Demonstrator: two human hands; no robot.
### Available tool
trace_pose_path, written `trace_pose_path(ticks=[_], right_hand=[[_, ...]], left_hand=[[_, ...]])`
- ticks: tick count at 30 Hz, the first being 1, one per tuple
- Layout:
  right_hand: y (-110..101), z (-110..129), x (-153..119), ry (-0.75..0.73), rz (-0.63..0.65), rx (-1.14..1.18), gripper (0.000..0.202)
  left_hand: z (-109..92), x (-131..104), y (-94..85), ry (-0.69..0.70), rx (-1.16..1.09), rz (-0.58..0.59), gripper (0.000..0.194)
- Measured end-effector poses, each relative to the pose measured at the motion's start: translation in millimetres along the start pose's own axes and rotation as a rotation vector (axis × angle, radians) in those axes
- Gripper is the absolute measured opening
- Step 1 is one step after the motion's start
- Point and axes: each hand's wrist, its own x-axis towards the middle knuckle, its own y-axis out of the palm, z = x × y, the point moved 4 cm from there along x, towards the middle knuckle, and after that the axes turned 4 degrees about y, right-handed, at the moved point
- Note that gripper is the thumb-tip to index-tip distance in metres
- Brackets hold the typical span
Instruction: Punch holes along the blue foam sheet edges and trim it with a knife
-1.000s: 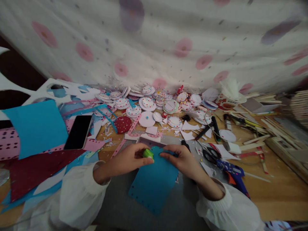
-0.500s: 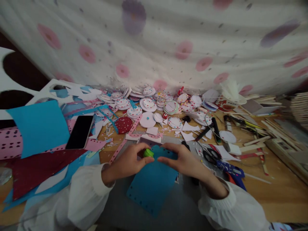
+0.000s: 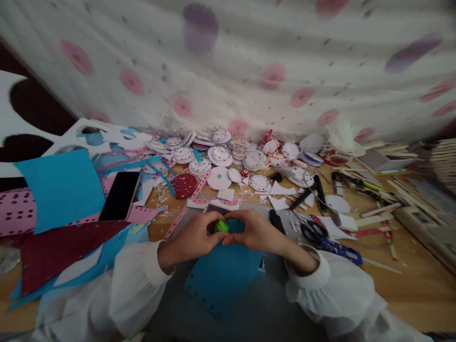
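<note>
My left hand (image 3: 195,235) is closed round a small bright green piece (image 3: 221,226) that looks like a craft paper punch. A blue sheet (image 3: 224,275) with a row of small dark holes along its lower left edge hangs slanted beneath my hands. My right hand (image 3: 258,231) curls over the sheet's upper part, thumb and fingers bent towards the green punch. The fingertips of both hands nearly meet there. Fingers hide the spot where punch and sheet come together.
A grey mat (image 3: 278,304) lies under my hands. To the left are a phone (image 3: 120,195) and a blue sheet (image 3: 64,190). Layered paper discs (image 3: 219,156) crowd the back. Scissors (image 3: 313,229), a blue glue gun (image 3: 340,249) and wooden sticks (image 3: 381,213) lie on the right.
My right hand has moved left, bringing its fingertips up to my left hand and the green punch. The blue sheet has shifted slightly left and down.
</note>
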Motion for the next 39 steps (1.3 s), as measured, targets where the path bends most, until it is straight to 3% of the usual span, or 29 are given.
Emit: trace_pose_path(ticks=[3,5,7,11,17,21,32,34,37,39], right_hand=[[-9.3,-0.2,-3.8,0.017,0.085,-0.011,0.047],[-16.1,-2.8,-7.9,0.051,0.118,-0.057,0.030],[-21.3,-5.9,-12.4,0.064,0.099,-0.076,0.013],[-23.7,-10.2,-19.4,0.053,0.015,0.018,0.015],[-26.4,-7.9,-24.0,0.076,-0.027,0.151,0.027],[-26.2,-5.1,-24.4,0.076,-0.036,0.167,0.024],[-22.1,-10.2,-25.7,0.074,-0.082,0.055,0.020],[-21.4,-7.1,-23.0,0.067,-0.072,0.004,0.029],[-15.7,-0.9,-14.9,0.057,0.005,-0.050,0.060],[-9.7,3.0,-9.1,0.026,0.056,-0.064,0.058]], left_hand=[[-0.7,3.5,-3.0,-0.041,-0.084,0.054,0.022],[-3.0,4.5,-5.9,-0.061,-0.150,0.098,0.025],[-5.7,3.8,-7.9,-0.076,-0.211,0.152,0.024],[-10.6,-1.4,-11.9,-0.062,-0.239,0.206,0.019],[-5.2,-9.4,-13.6,-0.083,-0.202,0.172,0.024],[-4.0,-7.2,-11.5,-0.072,-0.209,0.156,0.026],[-8.0,-4.5,-6.6,-0.059,-0.060,0.044,0.029],[-6.9,-4.3,-3.5,-0.041,-0.024,0.052,0.026],[-6.3,-3.1,0.2,0.007,0.026,0.052,0.022],[-6.4,-2.5,1.9,0.036,0.055,0.048,0.021]])
